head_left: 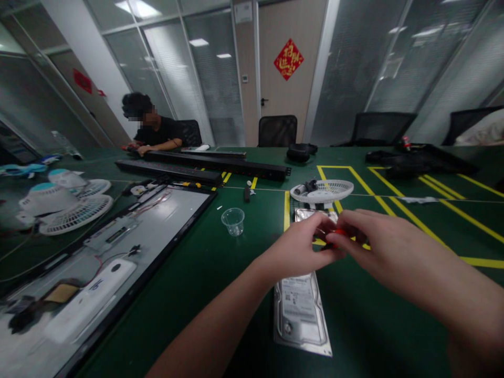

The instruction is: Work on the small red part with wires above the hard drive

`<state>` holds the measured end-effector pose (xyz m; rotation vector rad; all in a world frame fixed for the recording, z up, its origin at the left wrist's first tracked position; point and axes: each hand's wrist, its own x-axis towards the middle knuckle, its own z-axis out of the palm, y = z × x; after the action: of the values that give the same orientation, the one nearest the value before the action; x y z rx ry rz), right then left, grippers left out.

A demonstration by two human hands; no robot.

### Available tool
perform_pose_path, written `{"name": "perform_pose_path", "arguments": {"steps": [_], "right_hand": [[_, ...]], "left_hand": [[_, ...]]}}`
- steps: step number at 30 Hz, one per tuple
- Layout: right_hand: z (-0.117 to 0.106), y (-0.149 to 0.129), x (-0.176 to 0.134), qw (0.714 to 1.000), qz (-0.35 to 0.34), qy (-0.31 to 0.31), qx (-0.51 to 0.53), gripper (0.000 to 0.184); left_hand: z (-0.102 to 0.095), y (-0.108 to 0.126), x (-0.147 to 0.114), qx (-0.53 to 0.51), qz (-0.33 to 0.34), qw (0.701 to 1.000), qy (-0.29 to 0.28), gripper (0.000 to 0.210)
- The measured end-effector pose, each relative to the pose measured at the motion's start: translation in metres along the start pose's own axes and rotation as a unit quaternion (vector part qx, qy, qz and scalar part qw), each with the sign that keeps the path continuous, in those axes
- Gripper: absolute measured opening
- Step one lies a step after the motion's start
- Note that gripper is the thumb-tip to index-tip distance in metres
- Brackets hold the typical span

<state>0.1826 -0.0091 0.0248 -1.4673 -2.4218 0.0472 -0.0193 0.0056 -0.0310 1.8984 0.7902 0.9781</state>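
Note:
My left hand (305, 244) and my right hand (368, 233) meet in front of me, fingers pinched together. Between the fingertips shows a small red and black object (337, 232), mostly covered, so its kind is unclear. Both hands are closed on it. Below them on the green table lies a silver hard drive (301, 315) with a white label, its far part hidden by my left hand. Just beyond the hands, another shiny metal piece (305, 213) is partly covered. A clear plastic cup (233, 220) stands to the left of my left hand.
Left lies a large opened display panel (173, 210) with a white case (94, 299) on it. White fans (79, 210) stand beyond. Long black bars (220, 165) stretch across the back, near a seated person (157, 128). A white fan grille (321, 190) sits behind my hands.

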Motion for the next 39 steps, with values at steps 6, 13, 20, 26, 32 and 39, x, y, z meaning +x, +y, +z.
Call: {"name": "perform_pose_path", "arguments": {"steps": [6, 13, 20, 26, 32, 39], "right_hand": [[-0.002, -0.014, 0.006, 0.995, 0.085, -0.036, -0.047, 0.044], [-0.004, -0.009, 0.001, 0.997, 0.068, -0.004, -0.041, 0.035], [0.002, -0.003, -0.001, 1.000, -0.026, 0.013, 0.003, 0.025], [0.002, 0.000, -0.001, 1.000, -0.009, 0.012, -0.015, 0.024], [0.002, -0.006, 0.000, 0.999, 0.036, -0.008, -0.021, 0.027], [0.001, -0.016, 0.005, 0.993, 0.093, -0.040, -0.066, 0.046]], "left_hand": [[0.001, 0.001, 0.000, 0.028, -0.002, 1.000, -0.005, 0.028], [0.000, -0.002, -0.001, -0.006, -0.012, 1.000, -0.001, 0.023], [0.000, -0.004, 0.001, -0.005, -0.022, 1.000, -0.009, 0.024], [0.000, -0.003, 0.001, -0.002, -0.012, 1.000, -0.013, 0.030], [-0.001, 0.000, 0.000, 0.006, -0.005, 1.000, -0.006, 0.033], [0.000, 0.001, -0.001, 0.044, 0.006, 0.999, -0.002, 0.021]]}}
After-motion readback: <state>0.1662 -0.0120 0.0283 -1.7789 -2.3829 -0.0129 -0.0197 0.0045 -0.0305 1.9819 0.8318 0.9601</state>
